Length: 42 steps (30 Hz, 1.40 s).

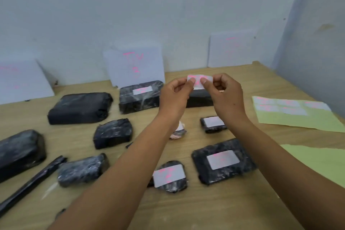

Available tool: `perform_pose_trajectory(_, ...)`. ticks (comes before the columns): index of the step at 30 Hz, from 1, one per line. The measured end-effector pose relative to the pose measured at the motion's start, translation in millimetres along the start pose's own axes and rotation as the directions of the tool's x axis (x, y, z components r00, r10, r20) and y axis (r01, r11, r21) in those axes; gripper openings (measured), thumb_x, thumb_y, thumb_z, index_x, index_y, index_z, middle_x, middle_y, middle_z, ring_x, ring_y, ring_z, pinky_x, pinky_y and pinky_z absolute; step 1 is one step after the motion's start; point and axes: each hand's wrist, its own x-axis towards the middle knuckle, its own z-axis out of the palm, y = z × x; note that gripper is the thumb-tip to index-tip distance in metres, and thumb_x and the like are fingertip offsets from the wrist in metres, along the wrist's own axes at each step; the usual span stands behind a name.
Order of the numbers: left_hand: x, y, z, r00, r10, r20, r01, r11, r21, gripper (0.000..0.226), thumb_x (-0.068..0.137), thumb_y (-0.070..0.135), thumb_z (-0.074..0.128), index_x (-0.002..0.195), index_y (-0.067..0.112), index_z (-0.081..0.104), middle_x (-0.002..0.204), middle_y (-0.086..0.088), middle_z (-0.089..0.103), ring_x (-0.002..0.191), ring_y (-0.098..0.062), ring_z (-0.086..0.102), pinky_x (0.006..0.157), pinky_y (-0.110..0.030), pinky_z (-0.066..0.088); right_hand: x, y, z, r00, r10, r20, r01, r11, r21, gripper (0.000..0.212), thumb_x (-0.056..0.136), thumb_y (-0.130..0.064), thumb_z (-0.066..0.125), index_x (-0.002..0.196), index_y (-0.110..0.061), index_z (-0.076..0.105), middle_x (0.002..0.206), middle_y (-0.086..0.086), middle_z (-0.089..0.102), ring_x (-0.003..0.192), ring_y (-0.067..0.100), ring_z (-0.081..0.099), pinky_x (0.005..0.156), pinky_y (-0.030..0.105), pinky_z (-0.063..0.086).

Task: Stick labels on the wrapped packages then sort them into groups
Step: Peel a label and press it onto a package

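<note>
Head view: label (pixel 198 80) pinched between left hand (pixel 173 97), right hand (pixel 226 95), midair.

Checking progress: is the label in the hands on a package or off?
Off: left hand and right hand pinch the label, held up above the table.

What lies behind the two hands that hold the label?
A black wrapped package lies there. The left hand, the right hand and the label they pinch cover most of it; its top cannot be seen.
</note>
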Motion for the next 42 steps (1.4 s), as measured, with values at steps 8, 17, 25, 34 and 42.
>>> perform_pose_trajectory(8,2.8,13.0,-101.2,0.97,0.086,-0.227,-0.075,0.996,0.058,0.005,0.089,0.025,0.066,0.09,0.021,0.068,0.081,0.009,0.065,0.081,-0.01,0.062,0.084,-0.029,0.052,-12.0,-33.9,94.9,0.987,-0.012,0.162,-0.006,0.994,0.114,0.022,0.085,-0.032,0.069,0.071,-0.016,0.062,0.062,-0.012,0.055,0.057,-0.002,0.047,0.057,0.008,0.037)
perform_pose_trajectory(17,10.7,13.6,-207.7,0.912,0.141,-0.385,-0.078,0.981,0.175,0.024,0.083,0.023,0.072,0.105,0.016,0.066,0.083,0.006,0.068,0.075,-0.003,0.063,0.076,-0.017,0.053,-25.3,-52.9,192.7,0.953,0.058,0.298,-0.093,0.99,0.105,0.022,0.081,-0.032,0.074,0.088,-0.017,0.059,0.071,0.004,0.063,0.066,0.012,0.057,0.062,0.018,0.043)
perform_pose_trajectory(25,25.7,13.5,-273.3,0.871,0.145,-0.47,0.017,0.946,0.324,0.012,0.081,0.032,0.074,0.082,0.021,0.07,0.081,0.012,0.068,0.072,0.005,0.058,0.059,-0.002,0.043,-24.6,-65.8,254.4,0.932,0.094,0.351,-0.078,0.995,-0.061,0.023,0.083,-0.036,0.071,0.068,-0.024,0.057,0.065,-0.011,0.058,0.064,0.008,0.056,0.064,0.025,0.044)
perform_pose_trajectory(34,59.3,-4.2,-319.7,0.876,0.112,-0.47,0.146,0.866,0.478,0.019,0.079,0.044,0.072,0.064,0.033,0.066,0.081,0.023,0.066,0.092,-0.01,0.063,0.098,-0.04,0.045,-18.3,-57.5,303.8,0.905,0.147,0.399,-0.09,0.983,-0.16,0.027,0.083,-0.037,0.071,0.064,-0.026,0.055,0.065,-0.012,0.057,0.07,0.015,0.058,0.076,0.038,0.052)
perform_pose_trajectory(42,82.1,-11.7,-330.1,0.877,0.075,-0.474,0.268,0.743,0.613,0.022,0.08,0.05,0.068,0.065,0.033,0.066,0.082,0.024,0.062,0.085,-0.002,0.05,0.083,-0.032,0.024,-9.7,-40.9,328.6,0.874,0.224,0.432,-0.1,0.951,-0.292,0.025,0.083,-0.038,0.07,0.069,-0.024,0.054,0.073,-0.009,0.06,0.079,0.017,0.061,0.075,0.033,0.05)
